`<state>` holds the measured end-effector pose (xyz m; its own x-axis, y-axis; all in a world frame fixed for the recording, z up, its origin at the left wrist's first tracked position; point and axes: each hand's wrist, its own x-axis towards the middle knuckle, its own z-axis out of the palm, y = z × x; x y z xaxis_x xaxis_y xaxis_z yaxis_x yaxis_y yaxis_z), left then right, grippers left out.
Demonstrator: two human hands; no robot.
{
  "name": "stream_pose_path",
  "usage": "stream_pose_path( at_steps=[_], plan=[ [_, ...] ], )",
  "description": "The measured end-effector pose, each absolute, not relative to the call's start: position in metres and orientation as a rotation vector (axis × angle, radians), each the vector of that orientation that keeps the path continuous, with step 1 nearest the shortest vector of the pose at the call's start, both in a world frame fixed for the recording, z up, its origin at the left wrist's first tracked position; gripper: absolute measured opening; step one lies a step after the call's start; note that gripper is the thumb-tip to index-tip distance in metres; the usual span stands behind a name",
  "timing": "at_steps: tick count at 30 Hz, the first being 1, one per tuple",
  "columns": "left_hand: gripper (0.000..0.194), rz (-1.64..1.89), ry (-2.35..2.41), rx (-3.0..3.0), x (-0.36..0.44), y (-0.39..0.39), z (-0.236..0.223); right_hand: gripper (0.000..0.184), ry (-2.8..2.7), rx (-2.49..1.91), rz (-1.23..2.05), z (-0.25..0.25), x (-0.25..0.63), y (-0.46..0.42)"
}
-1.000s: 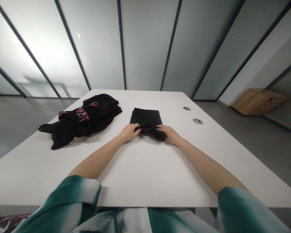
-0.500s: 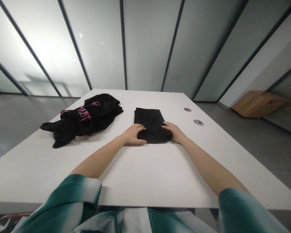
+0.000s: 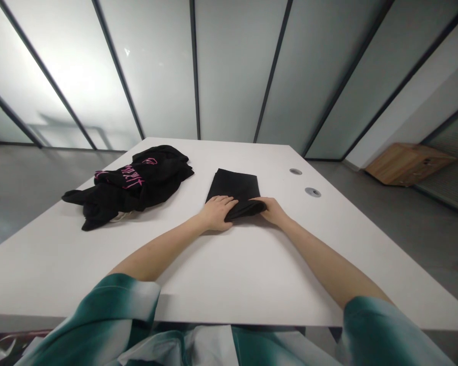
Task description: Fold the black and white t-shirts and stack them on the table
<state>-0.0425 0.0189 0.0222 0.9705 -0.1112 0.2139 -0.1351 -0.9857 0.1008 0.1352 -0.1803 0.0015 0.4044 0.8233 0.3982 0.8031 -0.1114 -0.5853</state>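
Note:
A folded black garment [image 3: 237, 184] lies on the white table [image 3: 252, 274], its near edge rolled over into a thick fold. My left hand [image 3: 217, 212] is at its near left corner, fingers over the top of the cloth and thumb at the near edge, closed on the fold. At the near right corner, my right hand [image 3: 272, 209] grips the fold, which is raised a little there; its thumb is partly hidden by the cloth. What kind of garment it is cannot be told from its folded shape.
A crumpled black garment with pink lettering [image 3: 145, 178] lies on the left of the table. Two round metal cable-hole covers [image 3: 312, 192] are set in the tabletop on the right. Beyond stand frosted glass panels [image 3: 232, 71] and a wooden cabinet [image 3: 404, 163].
The garment has turned slightly, and its near edge is folded further in and lifted at the right. My left hand has moved right onto the cloth; my right hand has closed on the corner.

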Motion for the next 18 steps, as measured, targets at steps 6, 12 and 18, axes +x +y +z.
stream_pose_path(
  at_steps=[6, 12, 18],
  plan=[
    [0.054, 0.324, -0.143, 2.87, -0.037, 0.063, 0.012, 0.04, -1.34, -1.887, 0.077, 0.0, 0.154, -0.193],
    [0.041, 0.443, -0.034, 2.653, -0.036, 0.074, 0.005, 0.03, -1.412, -1.896, 0.109, 0.004, 0.155, -0.196],
    [0.03, 0.514, 0.181, 2.118, -0.032, 0.066, 0.028, 0.025, -1.002, -1.819, 0.254, 0.013, 0.157, -0.192]
  ],
)
